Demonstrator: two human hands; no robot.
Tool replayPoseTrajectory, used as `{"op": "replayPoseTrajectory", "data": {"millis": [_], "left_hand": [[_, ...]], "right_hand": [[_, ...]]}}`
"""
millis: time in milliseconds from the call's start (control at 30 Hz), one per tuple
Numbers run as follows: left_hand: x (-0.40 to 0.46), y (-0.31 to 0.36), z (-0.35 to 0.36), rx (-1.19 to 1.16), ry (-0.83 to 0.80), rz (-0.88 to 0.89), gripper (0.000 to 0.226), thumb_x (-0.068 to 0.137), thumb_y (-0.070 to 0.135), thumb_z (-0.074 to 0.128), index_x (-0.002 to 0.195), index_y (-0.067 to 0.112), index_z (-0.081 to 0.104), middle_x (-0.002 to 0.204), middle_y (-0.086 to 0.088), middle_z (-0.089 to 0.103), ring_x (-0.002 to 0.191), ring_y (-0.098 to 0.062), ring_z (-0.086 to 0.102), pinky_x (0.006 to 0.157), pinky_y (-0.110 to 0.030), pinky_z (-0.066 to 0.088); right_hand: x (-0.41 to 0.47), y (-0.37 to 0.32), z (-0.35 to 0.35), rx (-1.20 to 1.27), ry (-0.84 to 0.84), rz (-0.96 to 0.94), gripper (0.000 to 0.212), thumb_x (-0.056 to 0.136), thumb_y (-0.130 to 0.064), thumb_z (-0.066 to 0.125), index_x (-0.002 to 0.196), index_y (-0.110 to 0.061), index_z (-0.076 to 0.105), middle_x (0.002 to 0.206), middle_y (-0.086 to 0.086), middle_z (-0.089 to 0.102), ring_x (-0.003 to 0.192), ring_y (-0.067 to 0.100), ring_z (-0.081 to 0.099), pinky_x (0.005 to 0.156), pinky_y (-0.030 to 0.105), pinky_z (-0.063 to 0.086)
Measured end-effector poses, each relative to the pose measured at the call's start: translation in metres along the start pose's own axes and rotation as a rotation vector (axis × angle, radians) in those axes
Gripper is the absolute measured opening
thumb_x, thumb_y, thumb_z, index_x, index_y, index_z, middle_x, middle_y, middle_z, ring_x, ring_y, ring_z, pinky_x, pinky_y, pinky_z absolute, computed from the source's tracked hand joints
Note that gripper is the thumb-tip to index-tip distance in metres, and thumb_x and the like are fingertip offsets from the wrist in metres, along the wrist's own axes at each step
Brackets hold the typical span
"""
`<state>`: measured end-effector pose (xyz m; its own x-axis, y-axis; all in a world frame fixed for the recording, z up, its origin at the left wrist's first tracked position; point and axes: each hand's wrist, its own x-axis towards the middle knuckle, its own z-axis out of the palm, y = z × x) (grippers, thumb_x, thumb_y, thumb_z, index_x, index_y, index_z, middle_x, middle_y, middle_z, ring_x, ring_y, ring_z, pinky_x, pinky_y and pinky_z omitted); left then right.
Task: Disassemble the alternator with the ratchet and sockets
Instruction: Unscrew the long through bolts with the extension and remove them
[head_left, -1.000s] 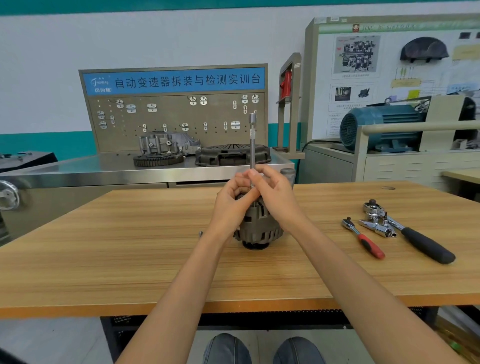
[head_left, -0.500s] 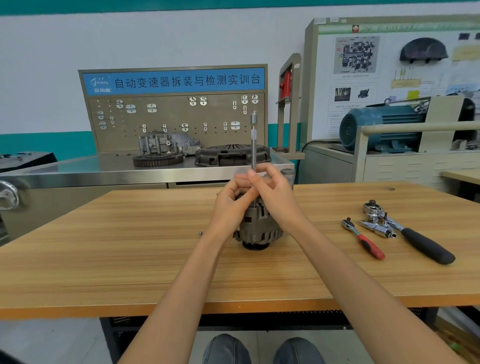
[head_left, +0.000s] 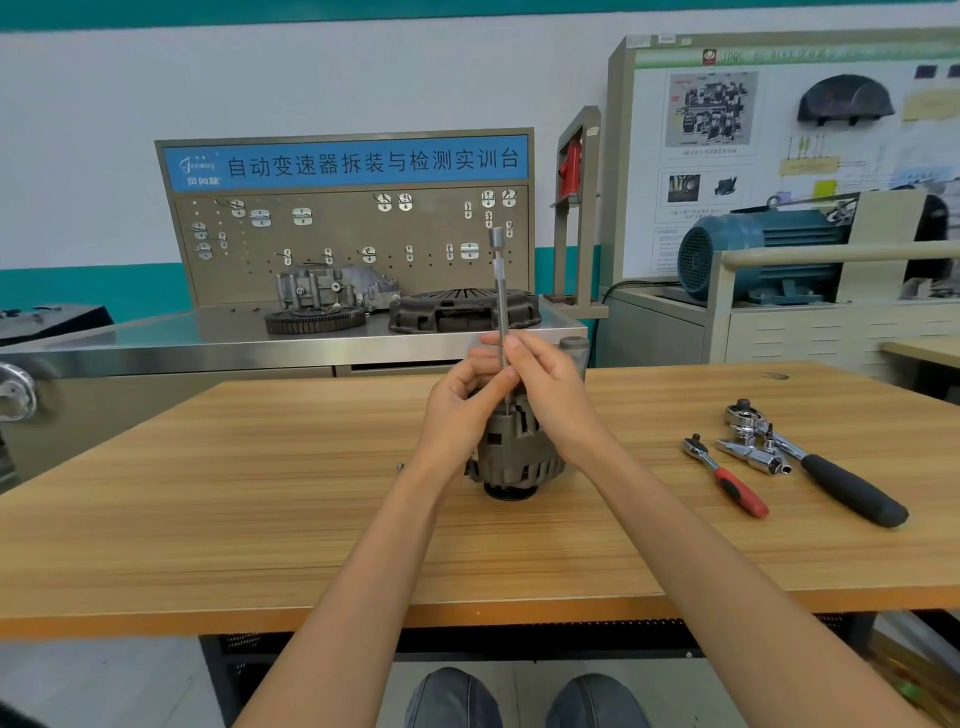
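Steel extension bar (head_left: 500, 306) stands upright on the alternator (head_left: 514, 457); we pinch it with our left hand (head_left: 460, 410) and right hand (head_left: 553, 395).

There is a single view, from a wide-angle camera worn on the person's head. It looks forward and slightly down across the worktop (head_left: 218, 519), close enough that both forearms reach in from the bottom edge. The knees show at the very bottom, the back wall (head_left: 78, 156) at the top.
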<state>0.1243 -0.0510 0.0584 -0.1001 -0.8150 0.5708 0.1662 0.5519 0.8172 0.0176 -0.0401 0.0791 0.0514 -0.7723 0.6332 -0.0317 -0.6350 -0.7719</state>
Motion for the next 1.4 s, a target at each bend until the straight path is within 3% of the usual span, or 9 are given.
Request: {"op": "replayPoseTrajectory", "data": {"millis": [100,367,533,733,867,1000,1200,1300,1400], "left_hand": [[0.002,0.000,0.003,0.002,0.020,-0.003,0.016,0.091,0.009,0.061,0.102,-0.002,0.064,0.093,-0.006,0.068,0.085,-0.004,0.063,0.075,-0.014,0.050],[0.000,0.000,-0.002,-0.023,-0.013,-0.043,0.024,0.095,0.015,0.056,0.115,0.009,0.068,0.108,-0.001,0.071,0.096,0.001,0.065,0.074,-0.009,0.047],[-0.002,0.002,-0.002,-0.020,-0.017,-0.045,0.019,0.094,0.014,0.058,0.109,0.011,0.069,0.100,0.002,0.072,0.092,0.001,0.066,0.073,-0.009,0.048],[-0.001,0.001,-0.003,0.021,-0.030,-0.032,0.016,0.093,0.017,0.060,0.105,0.016,0.070,0.101,0.000,0.074,0.096,-0.008,0.067,0.076,-0.014,0.050],[0.000,0.000,-0.004,0.050,-0.030,-0.031,0.013,0.092,0.021,0.061,0.101,0.021,0.070,0.098,0.002,0.074,0.095,-0.010,0.067,0.076,-0.016,0.050],[-0.001,0.000,-0.005,0.077,-0.026,-0.024,0.016,0.092,0.019,0.062,0.105,0.020,0.071,0.099,0.003,0.074,0.096,-0.008,0.068,0.077,-0.016,0.051],[-0.007,0.004,-0.003,0.167,-0.100,0.048,0.037,0.094,0.012,0.057,0.080,0.040,0.076,0.087,0.010,0.075,0.086,-0.004,0.067,0.080,-0.020,0.053],[-0.008,0.004,-0.002,0.175,-0.070,0.034,0.033,0.094,0.014,0.059,0.079,0.038,0.076,0.088,0.007,0.075,0.089,-0.009,0.068,0.090,-0.035,0.051],[-0.008,0.003,0.000,0.211,-0.030,0.030,0.031,0.092,0.017,0.061,0.077,0.039,0.076,0.087,0.006,0.075,0.093,-0.017,0.068,0.104,-0.055,0.038]], "right_hand": [[-0.001,0.000,0.001,-0.016,0.012,0.010,0.014,0.097,-0.028,0.050,0.106,-0.023,0.059,0.082,-0.020,0.070,0.089,-0.007,0.063,0.078,0.010,0.049],[0.000,0.000,-0.003,-0.024,0.010,-0.039,0.020,0.099,-0.016,0.043,0.097,-0.013,0.063,0.097,-0.003,0.070,0.096,0.007,0.065,0.087,0.019,0.050],[-0.001,0.000,-0.001,-0.011,0.015,-0.030,0.024,0.100,-0.016,0.041,0.095,-0.019,0.065,0.092,-0.008,0.070,0.092,0.002,0.065,0.084,0.016,0.050],[0.006,-0.007,-0.002,0.144,0.043,0.052,0.029,0.098,-0.026,0.047,0.123,-0.016,0.056,0.098,-0.004,0.072,0.096,0.011,0.067,0.082,0.022,0.054],[0.012,-0.016,-0.006,0.056,0.050,-0.025,0.018,0.097,-0.020,0.050,0.110,-0.015,0.061,0.089,-0.006,0.072,0.086,0.006,0.068,0.068,0.017,0.053],[0.012,-0.019,-0.004,0.015,0.034,-0.043,0.017,0.099,-0.017,0.045,0.099,-0.015,0.063,0.082,-0.003,0.070,0.078,0.003,0.068,0.067,0.014,0.052],[0.010,-0.020,-0.001,0.031,0.014,-0.041,0.020,0.100,-0.014,0.041,0.092,-0.017,0.060,0.082,0.003,0.069,0.076,0.009,0.069,0.071,0.023,0.057],[0.010,-0.020,-0.002,-0.008,0.011,-0.053,0.020,0.100,-0.014,0.041,0.092,-0.017,0.059,0.082,0.002,0.069,0.076,0.010,0.069,0.070,0.023,0.056],[0.009,-0.020,-0.003,-0.048,0.028,-0.064,0.018,0.100,-0.013,0.041,0.095,-0.013,0.059,0.082,0.002,0.069,0.078,0.012,0.069,0.072,0.026,0.057]]}}
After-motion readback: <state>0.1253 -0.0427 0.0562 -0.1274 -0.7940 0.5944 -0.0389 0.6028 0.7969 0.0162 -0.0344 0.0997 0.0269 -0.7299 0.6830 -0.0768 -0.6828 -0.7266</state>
